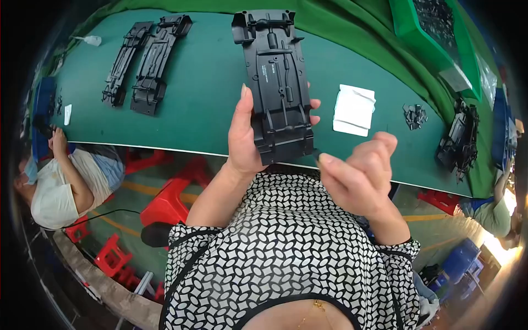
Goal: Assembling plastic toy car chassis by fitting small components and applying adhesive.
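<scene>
A long black plastic toy car chassis [279,82] is tilted up above the green table in front of me. My left hand [242,144] is wrapped round its lower half, with the thumb along the left edge and fingertips showing past the right edge. Close to the chassis's lower right corner is my right hand [363,179], its fingers curled and pinched. A small dark piece [317,154] shows at those fingertips, against the chassis corner. Its exact kind is too small to make out.
Two more chassis [149,71] lie at the table's left. A white folded sheet [355,110], a pile of small black parts [415,116] and stacked black chassis [461,135] are at the right. A green bin [462,60] stands behind. People sit at both sides; red stools [168,204] stand below.
</scene>
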Demonstrator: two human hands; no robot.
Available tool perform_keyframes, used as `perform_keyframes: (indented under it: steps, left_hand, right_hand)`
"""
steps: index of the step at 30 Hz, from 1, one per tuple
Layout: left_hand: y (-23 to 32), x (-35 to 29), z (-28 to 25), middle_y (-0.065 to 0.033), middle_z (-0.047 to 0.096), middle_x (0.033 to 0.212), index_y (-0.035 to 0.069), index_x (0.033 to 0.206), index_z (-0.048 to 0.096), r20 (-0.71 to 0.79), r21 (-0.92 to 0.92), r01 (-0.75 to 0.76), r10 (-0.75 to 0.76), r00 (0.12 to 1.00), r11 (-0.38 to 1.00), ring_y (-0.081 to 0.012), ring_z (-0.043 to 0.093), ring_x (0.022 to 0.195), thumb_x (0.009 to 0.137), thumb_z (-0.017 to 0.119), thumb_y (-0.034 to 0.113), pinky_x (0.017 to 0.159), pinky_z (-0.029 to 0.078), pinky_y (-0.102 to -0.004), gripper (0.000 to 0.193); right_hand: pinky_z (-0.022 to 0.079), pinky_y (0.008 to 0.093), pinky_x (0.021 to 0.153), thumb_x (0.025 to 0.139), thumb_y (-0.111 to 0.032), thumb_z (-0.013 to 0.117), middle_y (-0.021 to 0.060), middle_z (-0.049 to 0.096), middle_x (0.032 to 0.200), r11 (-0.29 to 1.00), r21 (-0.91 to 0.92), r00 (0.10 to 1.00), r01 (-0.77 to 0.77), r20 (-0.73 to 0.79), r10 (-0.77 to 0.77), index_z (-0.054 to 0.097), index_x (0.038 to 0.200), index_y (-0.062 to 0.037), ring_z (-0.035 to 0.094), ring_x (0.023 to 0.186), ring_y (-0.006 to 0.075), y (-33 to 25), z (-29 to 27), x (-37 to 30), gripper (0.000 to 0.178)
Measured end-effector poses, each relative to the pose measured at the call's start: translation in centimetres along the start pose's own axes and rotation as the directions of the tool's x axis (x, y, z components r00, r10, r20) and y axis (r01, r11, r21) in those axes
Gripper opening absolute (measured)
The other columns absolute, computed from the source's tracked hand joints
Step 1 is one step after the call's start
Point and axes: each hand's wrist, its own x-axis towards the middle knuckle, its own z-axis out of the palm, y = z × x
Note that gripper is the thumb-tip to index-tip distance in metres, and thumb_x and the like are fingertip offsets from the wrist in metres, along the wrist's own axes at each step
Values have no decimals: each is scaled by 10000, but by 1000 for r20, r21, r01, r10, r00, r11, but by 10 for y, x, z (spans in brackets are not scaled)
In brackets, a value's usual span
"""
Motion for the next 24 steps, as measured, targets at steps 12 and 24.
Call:
perform_keyframes:
  steps: [12, 24]
  left_hand:
    - [-3, -12, 6, -241, 444, 1300, -44, 1381, 272, -22, 4, -76, 76, 997, 997, -380, 537, 1103, 902, 222, 655, 908, 485, -476, 849]
    - [-4, -17, 10, -245, 456, 1283, -81, 1354, 302, 46, 120, -92, 87, 995, 988, -338, 527, 1130, 893, 291, 640, 921, 481, -432, 857]
  right_hand:
    - [305, 339, 674, 561, -91, 664, -40, 373, 617, 980, -124, 988, 154, 15, -154, 679, 849, -30, 420, 580, 130, 7, -2, -10, 295]
    - [290, 324, 657, 571, 6, 699, -48, 380, 647, 979, -105, 984, 176, 53, -171, 673, 877, -62, 404, 579, 120, 7, -3, -16, 315]
